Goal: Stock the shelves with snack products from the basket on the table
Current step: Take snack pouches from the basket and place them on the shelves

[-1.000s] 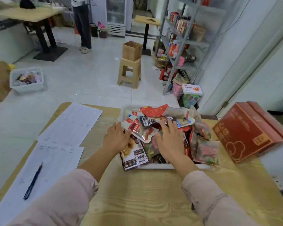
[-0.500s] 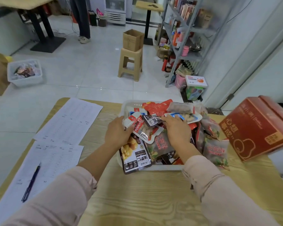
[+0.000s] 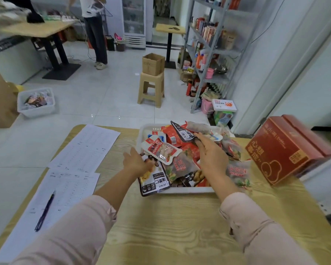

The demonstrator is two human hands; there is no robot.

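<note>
1. While the person leans over the wooden worktop point(image 3: 170, 226), the white basket point(image 3: 189, 189) sits on it just ahead of them, heaped with snack packets.
2. Their right hand point(image 3: 212, 156) is over the heap. Its thumb and fingers point(image 3: 203, 145) pinch the lower corner of a dark snack packet point(image 3: 183, 133), which is held tilted above the others near the basket's far side.
3. Their left hand point(image 3: 138, 163) is at the basket's left edge, thumb spread wide. Its fingers run beneath a red-and-white pouch point(image 3: 161, 150), so I cannot tell what they grip.
4. To the right of the basket stands a red carton point(image 3: 287, 150). To the left lie printed sheets point(image 3: 84, 148) and a pen point(image 3: 45, 213).
5. Across the floor, well apart from the worktop, stand the metal shelves point(image 3: 214, 54), partly stocked.
</note>
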